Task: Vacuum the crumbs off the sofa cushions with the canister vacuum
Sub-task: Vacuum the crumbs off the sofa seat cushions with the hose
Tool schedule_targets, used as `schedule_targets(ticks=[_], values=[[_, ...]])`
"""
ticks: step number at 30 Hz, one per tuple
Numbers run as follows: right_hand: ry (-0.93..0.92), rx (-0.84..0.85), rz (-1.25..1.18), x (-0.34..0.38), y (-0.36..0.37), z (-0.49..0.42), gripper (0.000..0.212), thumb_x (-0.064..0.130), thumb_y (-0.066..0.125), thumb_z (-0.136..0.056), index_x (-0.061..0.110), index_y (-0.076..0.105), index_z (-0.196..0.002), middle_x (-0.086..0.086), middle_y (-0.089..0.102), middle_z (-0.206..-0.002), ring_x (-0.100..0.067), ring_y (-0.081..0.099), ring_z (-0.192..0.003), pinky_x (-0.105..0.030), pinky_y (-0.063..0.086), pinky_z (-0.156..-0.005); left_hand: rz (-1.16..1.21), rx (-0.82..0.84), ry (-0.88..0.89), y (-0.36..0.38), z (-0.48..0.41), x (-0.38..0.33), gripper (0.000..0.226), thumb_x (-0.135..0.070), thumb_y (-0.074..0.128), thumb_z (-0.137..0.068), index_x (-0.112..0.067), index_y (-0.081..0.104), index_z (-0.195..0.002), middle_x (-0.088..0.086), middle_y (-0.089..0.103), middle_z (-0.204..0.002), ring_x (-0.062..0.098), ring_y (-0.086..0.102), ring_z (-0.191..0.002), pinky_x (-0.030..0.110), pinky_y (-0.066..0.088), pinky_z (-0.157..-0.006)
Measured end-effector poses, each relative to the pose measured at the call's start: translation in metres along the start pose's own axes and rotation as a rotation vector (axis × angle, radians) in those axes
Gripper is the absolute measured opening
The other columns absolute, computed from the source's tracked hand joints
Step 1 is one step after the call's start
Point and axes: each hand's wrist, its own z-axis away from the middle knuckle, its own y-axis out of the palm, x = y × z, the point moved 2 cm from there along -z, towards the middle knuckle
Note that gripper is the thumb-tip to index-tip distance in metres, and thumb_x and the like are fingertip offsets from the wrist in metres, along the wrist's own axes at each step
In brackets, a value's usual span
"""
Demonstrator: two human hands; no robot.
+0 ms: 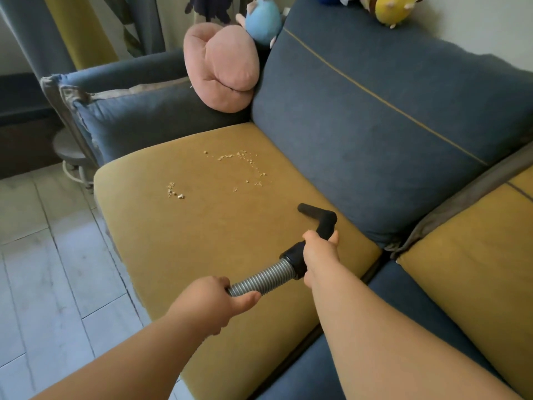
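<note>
Two bare forearms, lower frame, reaching up toward centre.
- Left hand (210, 301): fingers and thumb curled round the ribbed hose (262, 280), low centre.
- Right hand (320, 255): wrapped round the black cuff where the hose joins the black bent wand (320, 217), just up and right of the left hand.

Wand: elbow-shaped, mouth end toward the upper left. It lies over the mustard seat cushion (202, 241), close by the foot of the blue back cushion (375, 125). Whether the mouth touches the fabric cannot be told. The canister is out of view.

Crumbs (239, 166): a loose scatter at centre frame, with a smaller clump (174, 192) to its left. Both sit on the same seat cushion, up and left of the wand mouth and well apart from both hands.

Step in hand, as judged: the approach, with the tool gripped and aimed and no crumb yet under the mouth. The next move calls for pushing the mouth up-left onto the nearer scatter, low to the fabric, with the left hand feeding hose slack. After that comes a sweep left to the clump.

Surroundings:
- pink cushion (225, 67), upper centre
- blue plush toy (264, 21) above it
- yellow plush toy (392, 10), top right
- pale tiled floor (43, 241), left
</note>
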Motion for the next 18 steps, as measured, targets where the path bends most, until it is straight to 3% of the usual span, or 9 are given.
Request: schedule_targets(ticks=[4,10,13,18], values=[[0.001,0.055,0.029,0.012,0.012,0.0,0.077,0.024,0.052,-0.092,0.049,0.003,-0.146,-0.005,0.048,-0.106,-0.028,0.056,-0.076,-0.043,0.05,-0.061,0.055,-0.033,-0.017,-0.006,0.0,0.001,0.054,-0.074,0.058,-0.074,-0.021,0.056,-0.085,-0.004,0.064,-0.059,0.008,0.056,-0.039,0.021,0.046,-0.042],[0.033,0.152,-0.01,0.02,0.047,0.019,0.078,0.022,0.052,-0.089,0.053,0.006,-0.143,0.0,0.051,-0.099,-0.026,0.058,-0.079,-0.048,0.055,-0.076,-0.006,-0.098,-0.082,-0.036,0.014,0.015,0.053,-0.073,0.057,-0.075,-0.021,0.053,-0.081,-0.004,0.064,-0.056,0.007,0.057,-0.039,0.022,0.049,-0.046],[0.035,0.145,-0.06,0.021,0.054,0.019,0.077,0.022,0.052,-0.089,0.053,0.007,-0.144,0.006,0.046,-0.083,-0.023,0.055,-0.07,-0.042,0.053,-0.064,-0.01,-0.118,-0.103,-0.044,0.015,0.017,0.052,-0.072,0.058,-0.075,-0.02,0.054,-0.081,-0.004,0.064,-0.055,0.008,0.057,-0.039,0.023,0.05,-0.049],[0.006,0.047,-0.098,0.015,0.023,-0.005,0.076,0.023,0.05,-0.092,0.049,0.004,-0.146,0.0,0.045,-0.103,-0.022,0.051,-0.066,-0.042,0.05,-0.063,-0.005,-0.065,-0.068,-0.024,-0.003,-0.006,0.054,-0.073,0.059,-0.074,-0.019,0.055,-0.082,-0.004,0.064,-0.056,0.007,0.056,-0.039,0.021,0.046,-0.044]])
